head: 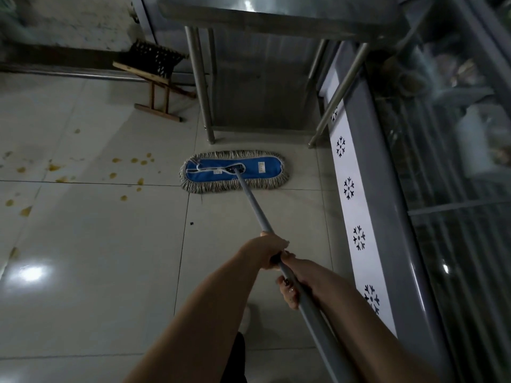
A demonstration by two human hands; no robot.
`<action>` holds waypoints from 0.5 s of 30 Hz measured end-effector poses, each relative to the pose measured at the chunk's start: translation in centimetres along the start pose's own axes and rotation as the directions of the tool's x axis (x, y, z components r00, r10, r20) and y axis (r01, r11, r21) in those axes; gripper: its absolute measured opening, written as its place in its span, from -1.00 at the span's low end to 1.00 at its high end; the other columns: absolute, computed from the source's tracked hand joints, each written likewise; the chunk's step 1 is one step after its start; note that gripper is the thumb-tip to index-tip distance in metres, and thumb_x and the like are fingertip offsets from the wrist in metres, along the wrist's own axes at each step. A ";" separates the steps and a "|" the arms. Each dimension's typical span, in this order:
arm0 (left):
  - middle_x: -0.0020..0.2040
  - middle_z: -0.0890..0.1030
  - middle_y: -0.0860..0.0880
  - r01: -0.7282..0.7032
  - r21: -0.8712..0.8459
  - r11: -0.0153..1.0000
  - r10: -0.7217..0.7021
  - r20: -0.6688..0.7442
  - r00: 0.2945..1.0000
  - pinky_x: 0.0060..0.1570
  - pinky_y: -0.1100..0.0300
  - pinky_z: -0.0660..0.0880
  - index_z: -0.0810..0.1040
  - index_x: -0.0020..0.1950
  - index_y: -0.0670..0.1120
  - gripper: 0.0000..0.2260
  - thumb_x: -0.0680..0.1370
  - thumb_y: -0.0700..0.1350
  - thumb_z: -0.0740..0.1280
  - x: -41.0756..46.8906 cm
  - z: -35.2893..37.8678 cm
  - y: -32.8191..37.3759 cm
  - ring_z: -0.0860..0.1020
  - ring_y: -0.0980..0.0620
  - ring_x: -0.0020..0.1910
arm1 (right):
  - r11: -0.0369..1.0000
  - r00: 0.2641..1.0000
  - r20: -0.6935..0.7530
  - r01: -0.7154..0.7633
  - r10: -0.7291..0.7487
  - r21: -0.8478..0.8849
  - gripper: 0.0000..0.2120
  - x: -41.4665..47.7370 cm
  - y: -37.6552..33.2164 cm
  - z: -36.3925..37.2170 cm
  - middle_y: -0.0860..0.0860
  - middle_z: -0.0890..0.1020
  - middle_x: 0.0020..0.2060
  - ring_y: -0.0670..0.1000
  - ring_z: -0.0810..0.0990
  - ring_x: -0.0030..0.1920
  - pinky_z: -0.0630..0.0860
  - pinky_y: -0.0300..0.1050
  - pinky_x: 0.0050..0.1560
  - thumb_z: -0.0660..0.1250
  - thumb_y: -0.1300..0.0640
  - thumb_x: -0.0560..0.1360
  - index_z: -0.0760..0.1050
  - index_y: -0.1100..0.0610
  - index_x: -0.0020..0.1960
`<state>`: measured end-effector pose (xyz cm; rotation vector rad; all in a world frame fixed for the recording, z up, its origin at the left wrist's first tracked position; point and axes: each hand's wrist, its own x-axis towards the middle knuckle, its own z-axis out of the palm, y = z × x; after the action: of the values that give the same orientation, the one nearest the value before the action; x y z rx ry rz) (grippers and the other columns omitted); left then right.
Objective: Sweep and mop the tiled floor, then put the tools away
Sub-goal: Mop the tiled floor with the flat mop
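1. Head view: the mop head [233, 172] lies flat on the tiled floor [96, 244] at 12 o'clock from the hands. Its blue pad faces up, its fringe is splayed all round, and it sits just short of the legs of a steel surface [276, 22].
2. The pole [253, 201] rises from the middle of the pad and slants back toward 5 o'clock, passing through both hands.
3. The left hand [269, 251] grips the pole in front. The right hand [297, 280] grips it just behind, at 5 o'clock of the left, its fingers [287, 290] curled round the shaft with the nails showing.
4. The pole looks stiff, smooth and light, so it could twist in a loose hold. Two hands set somewhat apart would likely steer it better. The fringed pad is soft, will drag when wet, and may snag on the legs.
5. Yellow stains [132, 167] spot the floor at 9 o'clock of the mop head, well apart from it and not yet wiped.
6. A freezer cabinet [356, 211] with a snowflake strip stands at 3 o'clock, near the pad's end.
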<state>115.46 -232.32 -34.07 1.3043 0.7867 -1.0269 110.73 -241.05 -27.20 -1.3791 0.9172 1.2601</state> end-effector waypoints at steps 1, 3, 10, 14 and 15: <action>-0.29 0.49 -0.13 0.002 -0.010 1.000 -0.002 -0.004 1.000 -0.70 0.32 0.41 0.21 -0.13 -0.14 -0.80 0.62 -0.18 0.20 0.3 -0.6 1.1 0.49 0.10 -0.70 | 1.000 1.000 -0.001 0.005 -0.005 -0.010 -0.40 0.3 -1.1 0.2 0.02 0.34 -0.69 -0.06 0.30 -0.75 0.25 -0.40 -0.65 0.02 -0.26 0.58 0.35 0.22 -0.35; -0.26 0.51 -0.14 0.007 -0.006 1.000 -0.007 0.009 1.000 -0.67 0.30 0.44 0.24 -0.05 -0.16 -0.84 0.61 -0.18 0.22 1.2 -1.5 2.6 0.51 0.09 -0.68 | 0.999 0.999 -0.010 0.033 -0.033 -0.022 -0.39 1.0 -2.6 0.4 0.03 0.34 -0.68 -0.05 0.31 -0.74 0.25 -0.39 -0.66 0.01 -0.24 0.59 0.37 0.23 -0.34; -0.48 0.55 -0.10 0.064 -0.118 0.991 -0.049 0.125 0.991 -0.51 0.22 0.55 0.33 -0.09 -0.21 -0.84 0.58 -0.20 0.29 1.8 -3.1 3.6 0.57 0.05 -0.51 | 0.998 1.000 -0.021 -0.020 0.022 0.067 -0.39 1.2 -3.7 0.8 0.04 0.37 -0.65 -0.05 0.32 -0.74 0.26 -0.35 -0.63 0.08 -0.33 0.50 0.38 0.22 -0.31; -0.29 0.46 -0.18 -0.014 -0.357 0.934 0.041 0.069 0.997 -0.52 0.15 0.58 0.27 0.11 -0.24 -0.80 0.58 -0.28 0.26 1.8 -2.8 2.9 0.55 0.01 -0.57 | 0.978 0.996 0.007 -0.086 0.087 0.192 -0.45 0.7 -3.2 1.0 0.02 0.37 -0.65 -0.07 0.29 -0.75 0.25 -0.40 -0.65 0.19 -0.30 0.49 0.35 0.20 -0.31; -0.28 0.46 -0.19 -0.020 -0.384 0.923 0.042 0.049 0.998 -0.51 0.14 0.58 0.28 0.11 -0.25 -0.81 0.58 -0.28 0.26 1.9 -2.6 2.7 0.55 0.00 -0.55 | 0.971 0.995 0.023 -0.100 0.098 0.218 -0.45 0.4 -3.1 1.2 0.02 0.37 -0.65 -0.08 0.28 -0.75 0.25 -0.42 -0.65 0.20 -0.29 0.49 0.34 0.20 -0.31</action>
<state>118.95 -230.11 -35.13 0.9435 0.8716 -0.8291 113.53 -239.25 -26.92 -1.1638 1.0936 1.2008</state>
